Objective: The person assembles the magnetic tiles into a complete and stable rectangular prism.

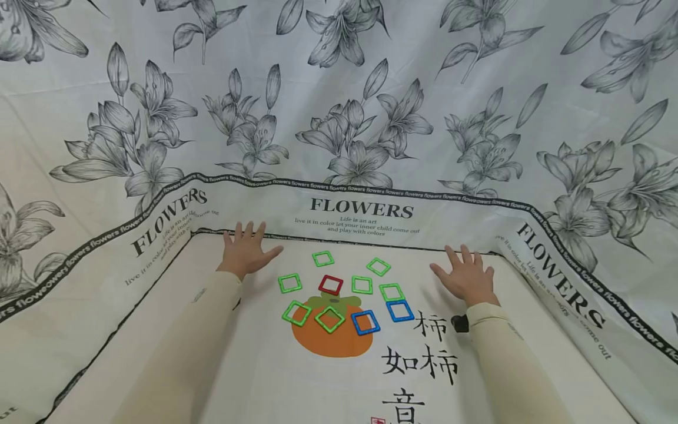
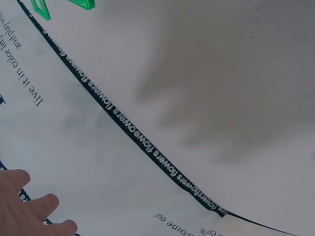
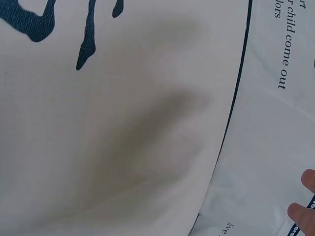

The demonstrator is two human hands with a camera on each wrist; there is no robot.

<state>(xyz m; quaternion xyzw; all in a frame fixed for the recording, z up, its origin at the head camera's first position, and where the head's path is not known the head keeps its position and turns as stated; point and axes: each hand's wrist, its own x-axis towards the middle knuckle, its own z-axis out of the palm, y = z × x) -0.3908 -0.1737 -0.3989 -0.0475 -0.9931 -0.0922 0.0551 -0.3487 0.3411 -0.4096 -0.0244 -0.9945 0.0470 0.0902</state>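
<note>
My left hand is held out at the far left of the white surface, its fingers spread and holding nothing. To the far right, my right hand also has spread fingers and nothing in it. Between them lie small square outline frames: a red frame, two blue frames, one being the nearer blue frame, and several green frames. Green pieces appear at the top of the left wrist view. Fingertips show at the right wrist view's lower right. Shadows fall on the cloth beneath.
The white cloth carries a printed orange persimmon and black characters. A black-edged border with "FLOWERS" lettering runs around the back and sides. Behind it hangs a flower-printed curtain. A small dark object shows beside the right cuff.
</note>
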